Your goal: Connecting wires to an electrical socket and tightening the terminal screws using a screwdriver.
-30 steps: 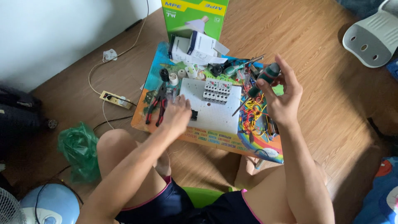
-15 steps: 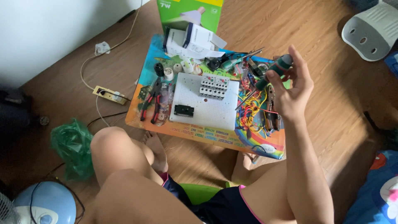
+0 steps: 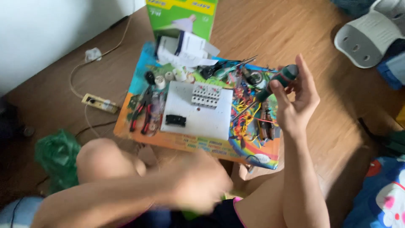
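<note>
My right hand is raised over the right side of a colourful mat and grips a screwdriver with a dark green handle, its shaft pointing down to the left. My left hand is a blur low in the frame, near my knee and lap, and I cannot tell whether it holds anything. On the mat lies a white board with a row of white breakers and a small black part. Red-handled pliers lie left of the board.
Tangled coloured wires lie right of the board. A green box and white papers stand behind the mat. A power strip with cable lies at left, a green plastic bag lower left, a white object upper right.
My left hand left the board beside the pliers and pulled back toward my lap, now blurred. The right hand kept the screwdriver raised. The view shifted closer.
</note>
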